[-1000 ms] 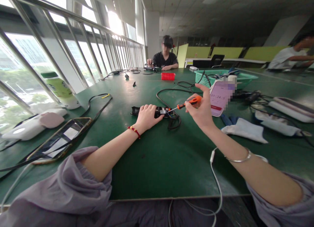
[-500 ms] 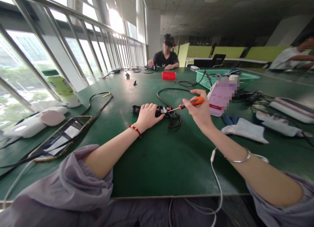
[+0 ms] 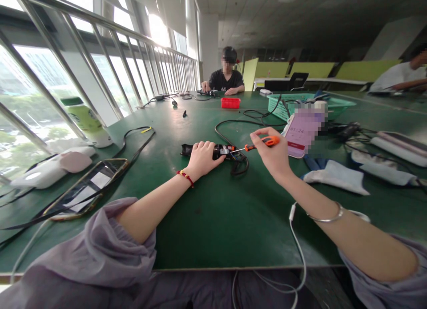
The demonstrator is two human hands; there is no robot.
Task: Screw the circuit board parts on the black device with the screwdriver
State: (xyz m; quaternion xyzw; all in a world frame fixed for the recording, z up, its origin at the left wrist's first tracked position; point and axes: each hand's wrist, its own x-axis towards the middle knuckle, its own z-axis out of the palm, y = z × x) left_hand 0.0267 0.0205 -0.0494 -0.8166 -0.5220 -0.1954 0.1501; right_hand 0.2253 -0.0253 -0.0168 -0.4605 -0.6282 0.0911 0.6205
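Note:
A black cylindrical device (image 3: 187, 150) lies on the green table, its right end open with small wires and orange parts showing. My left hand (image 3: 203, 158) is wrapped over its middle, holding it down. In my right hand (image 3: 272, 153) is a screwdriver (image 3: 271, 141) with an orange and black handle, pointing left. Its tip meets or nearly meets the exposed part of the device; exact contact is too small to tell. A black cable (image 3: 240, 169) curls beside the device's right end.
Green basket (image 3: 283, 105) and red box (image 3: 230, 103) stand farther back. A lit phone (image 3: 302, 131) and gloves (image 3: 336, 175) lie right. Another phone (image 3: 86, 189), a white device (image 3: 40, 171) and a bottle (image 3: 87, 122) are left. A person (image 3: 227, 80) sits opposite.
The fingers of my right hand have shifted on the screwdriver handle, which now lies a little lower and flatter. My left hand stays on the device. The whole view has moved slightly.

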